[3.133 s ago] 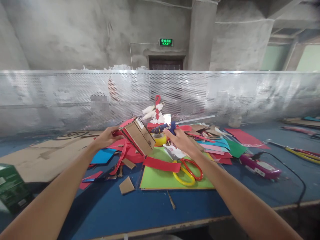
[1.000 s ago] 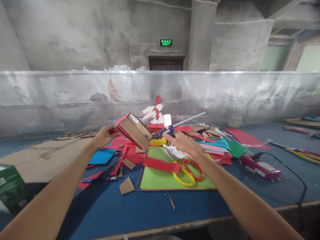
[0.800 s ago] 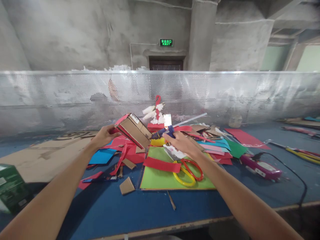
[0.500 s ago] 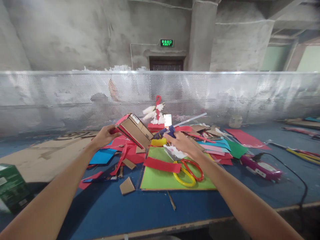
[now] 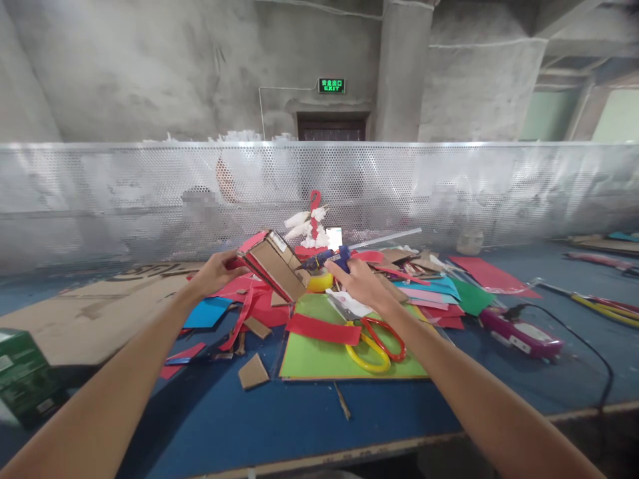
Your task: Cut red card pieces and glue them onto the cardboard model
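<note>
My left hand grips the left end of a small cardboard box with red paper on its side, held tilted above the table. In my right hand is a blue hot glue gun, a long clear glue stick poking out of its back. The gun's nozzle points left, close to the box's right edge; whether it touches I cannot tell. Below lie a yellow roll of tape, a red paper strip and scissors with red and yellow handles on a green sheet.
Paper and cardboard scraps litter the blue table. A purple device with a black cable lies right, a green box left. Behind stand white flowers on a red stem, a lit screen and a perforated metal panel.
My left hand and the cardboard box have shifted slightly right and a little lower. The glue gun's nozzle has moved slightly left and up along the box, its glue stick tipping lower.
</note>
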Motion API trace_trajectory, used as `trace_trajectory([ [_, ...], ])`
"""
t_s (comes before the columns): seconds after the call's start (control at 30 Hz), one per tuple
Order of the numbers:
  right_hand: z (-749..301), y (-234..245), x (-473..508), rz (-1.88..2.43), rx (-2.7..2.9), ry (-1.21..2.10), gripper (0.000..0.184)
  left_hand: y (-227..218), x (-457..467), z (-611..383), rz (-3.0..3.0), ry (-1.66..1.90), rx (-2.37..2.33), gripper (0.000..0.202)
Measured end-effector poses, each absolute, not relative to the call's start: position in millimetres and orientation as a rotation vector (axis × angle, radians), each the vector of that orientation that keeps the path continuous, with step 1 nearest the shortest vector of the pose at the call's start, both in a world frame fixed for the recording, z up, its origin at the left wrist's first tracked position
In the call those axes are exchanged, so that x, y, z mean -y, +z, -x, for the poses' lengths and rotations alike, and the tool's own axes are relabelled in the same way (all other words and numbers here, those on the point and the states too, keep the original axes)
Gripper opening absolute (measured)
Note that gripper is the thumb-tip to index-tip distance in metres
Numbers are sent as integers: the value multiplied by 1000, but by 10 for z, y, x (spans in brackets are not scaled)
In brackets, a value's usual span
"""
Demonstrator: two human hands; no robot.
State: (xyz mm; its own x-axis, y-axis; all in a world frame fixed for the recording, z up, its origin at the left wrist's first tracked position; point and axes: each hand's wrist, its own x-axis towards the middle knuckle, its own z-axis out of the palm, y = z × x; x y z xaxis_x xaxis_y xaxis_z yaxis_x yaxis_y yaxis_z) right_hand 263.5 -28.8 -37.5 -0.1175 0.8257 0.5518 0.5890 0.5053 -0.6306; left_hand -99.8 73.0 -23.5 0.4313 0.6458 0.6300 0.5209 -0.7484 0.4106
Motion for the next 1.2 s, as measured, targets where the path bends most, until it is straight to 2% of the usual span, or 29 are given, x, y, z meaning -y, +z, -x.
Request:
trace_trajectory([
  [0.5, -2593, -318, 378, 977, 1658, 375, 50, -161, -554, 686, -2661, 1096, -1035, 31],
  [0.93, -2630, -308, 354, 1097, 1730, 392, 51, -196, -627, 800, -2621, 1127, -1040, 28],
  [1.2, -2623, -321, 397, 1069, 1721, 584, 54, -223, -662, 863, -2584, 1128, -1025, 30],
])
